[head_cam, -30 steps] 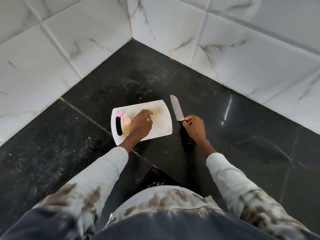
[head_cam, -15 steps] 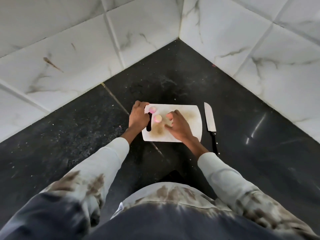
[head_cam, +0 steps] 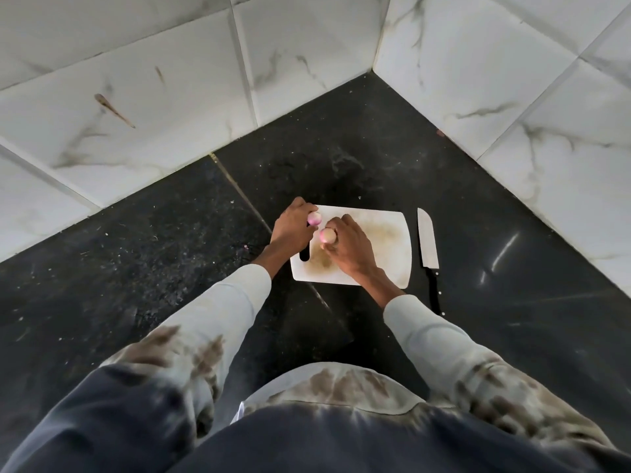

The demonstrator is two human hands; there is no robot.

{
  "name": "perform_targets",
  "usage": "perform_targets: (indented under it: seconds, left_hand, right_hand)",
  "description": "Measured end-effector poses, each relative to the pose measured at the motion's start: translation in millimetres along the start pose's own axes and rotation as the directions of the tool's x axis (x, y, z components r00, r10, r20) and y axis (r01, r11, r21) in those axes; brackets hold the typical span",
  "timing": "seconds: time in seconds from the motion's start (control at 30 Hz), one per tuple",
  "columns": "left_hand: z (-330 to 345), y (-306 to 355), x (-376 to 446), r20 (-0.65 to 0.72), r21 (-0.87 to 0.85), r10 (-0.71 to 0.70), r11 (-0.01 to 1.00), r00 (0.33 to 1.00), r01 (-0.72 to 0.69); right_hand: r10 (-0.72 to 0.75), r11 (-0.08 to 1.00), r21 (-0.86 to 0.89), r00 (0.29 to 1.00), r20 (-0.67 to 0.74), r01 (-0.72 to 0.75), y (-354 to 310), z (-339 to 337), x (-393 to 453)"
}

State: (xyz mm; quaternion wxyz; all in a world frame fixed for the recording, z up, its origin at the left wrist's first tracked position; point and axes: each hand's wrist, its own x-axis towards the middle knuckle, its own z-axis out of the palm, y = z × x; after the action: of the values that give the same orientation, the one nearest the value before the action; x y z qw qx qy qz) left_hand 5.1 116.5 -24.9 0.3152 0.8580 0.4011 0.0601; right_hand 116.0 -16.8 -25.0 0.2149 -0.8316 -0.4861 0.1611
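Walls of white, grey-veined marble tile [head_cam: 170,97] meet in a corner at the top of the head view. They enclose the black speckled stone desk [head_cam: 136,250], which fills the middle of the field. Pale, brown-blotched sleeves [head_cam: 235,308] enter from the lower edge, one on each side, above a dark blue garment [head_cam: 307,438].

White rectangular plastic cutting board [head_cam: 386,240], round-cornered and stained brown at its centre, lies flat on the desk near the corner. A dark slot handle [head_cam: 305,259] is cut along its left edge.

Kitchen knife [head_cam: 427,240], with a broad steel blade and a black handle, lies flat on the desk just beside the board's right edge. It is apart from the board and from both hands, with its tip pointing away from the person.

Left hand [head_cam: 292,230] rests over the board's far left corner, its fingers curled down around the far onion [head_cam: 314,218]. This is a small round pink-skinned bulb sitting at the board's far left edge.

Right hand [head_cam: 351,249] lies over the board's left half, thumb and fingers bent round the near onion [head_cam: 327,235]. This is a small round bulb, pink with a pale cream face, sitting just right of the slot.

The two onions sit close together with a narrow gap between them.
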Motion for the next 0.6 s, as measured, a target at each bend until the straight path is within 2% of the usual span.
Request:
perform_targets:
  seconds: [0.3, 0.6]
  left_hand:
    - [16.4, 22.3, -12.9, 0.039, -0.108, 0.152, 0.983, 0.988, -0.147]
    - [33.5, 36.9, -24.9, 0.102, -0.099, 0.143, 0.986, 0.985, -0.133]
  right_hand:
    - [0.103, 0.995, 0.008, 0.992, -0.075, -0.103, 57.1, -36.2, -23.1]
    - [0.088, 0.996, 0.024, 0.993, -0.081, -0.086, 75.5, -38.0, -33.1]
